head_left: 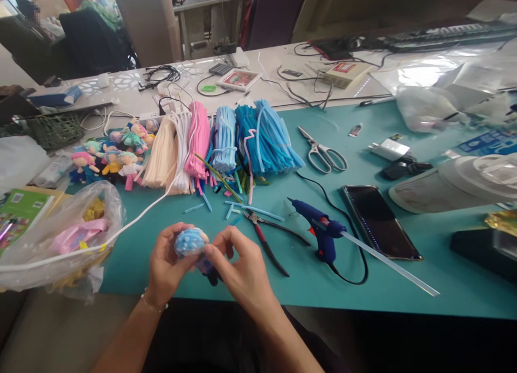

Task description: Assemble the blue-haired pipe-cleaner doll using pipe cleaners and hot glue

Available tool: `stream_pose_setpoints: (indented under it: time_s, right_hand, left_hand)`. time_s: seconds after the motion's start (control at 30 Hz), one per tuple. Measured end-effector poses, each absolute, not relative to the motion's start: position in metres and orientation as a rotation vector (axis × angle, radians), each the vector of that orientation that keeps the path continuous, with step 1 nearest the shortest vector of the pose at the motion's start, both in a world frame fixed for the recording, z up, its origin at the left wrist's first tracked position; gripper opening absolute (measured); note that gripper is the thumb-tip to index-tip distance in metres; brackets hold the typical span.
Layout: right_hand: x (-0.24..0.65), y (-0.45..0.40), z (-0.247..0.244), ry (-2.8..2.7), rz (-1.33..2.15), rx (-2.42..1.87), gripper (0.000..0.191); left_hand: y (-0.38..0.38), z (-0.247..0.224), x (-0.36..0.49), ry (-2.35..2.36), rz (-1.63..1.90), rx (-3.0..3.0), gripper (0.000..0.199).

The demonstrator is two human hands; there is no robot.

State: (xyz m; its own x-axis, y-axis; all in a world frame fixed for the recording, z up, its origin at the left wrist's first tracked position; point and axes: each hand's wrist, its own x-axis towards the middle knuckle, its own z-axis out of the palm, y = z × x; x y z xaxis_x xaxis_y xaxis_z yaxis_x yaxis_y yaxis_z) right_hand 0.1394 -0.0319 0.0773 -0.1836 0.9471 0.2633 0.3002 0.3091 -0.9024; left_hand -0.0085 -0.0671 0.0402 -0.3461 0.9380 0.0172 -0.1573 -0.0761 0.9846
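Observation:
Near the table's front edge, a small doll (190, 242) with light blue fuzzy hair is held between both hands. My left hand (167, 260) closes round its head from the left, fingers behind and thumb in front. From the right, my right hand (242, 265) pinches the doll between thumb and bent fingers. The doll's lower body, purplish and dark, shows partly below the thumbs; its face is mostly hidden. Just beyond the hands lie short light blue pipe cleaner pieces (230, 208). Red-handled cutting pliers (262, 241) lie opened to the right of my right hand.
Pipe cleaner bundles (197, 141) stand at the back, beside a pile of small dolls (111, 154). Scissors (321, 152), a blue glue gun (319, 227) with its stick, a phone (382, 222) and a white cup (452, 184) lie right. A plastic bag (81, 238) and white cable are left.

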Motion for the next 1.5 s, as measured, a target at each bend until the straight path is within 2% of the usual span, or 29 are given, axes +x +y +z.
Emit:
stream_pose_setpoints:
  time_s: [0.2, 0.47, 1.0, 1.27, 1.5]
  right_hand:
    - [0.154, -0.028, 0.091, -1.994, 0.532, -0.892, 0.016]
    - [0.152, -0.026, 0.096, -2.170, 0.235, -0.821, 0.024]
    - [0.144, -0.035, 0.092, -2.121, 0.173, -0.962, 0.026]
    - [0.152, -0.028, 0.093, -2.269, 0.130, -0.911, 0.027]
    - [0.157, -0.019, 0.098, -2.391, 0.008, -0.748, 0.027]
  left_hand:
    - [-0.067, 0.050, -0.011, 1.232, 1.494, 0.757, 0.059]
    - [-0.067, 0.047, -0.021, 1.145, 1.407, 0.815, 0.059]
    - [-0.068, 0.044, -0.023, 1.202, 1.406, 1.006, 0.051]
    - [-0.062, 0.046, -0.025, 1.211, 1.283, 0.885, 0.064]
    - [-0.062, 0.043, -0.029, 1.139, 1.258, 0.834, 0.065]
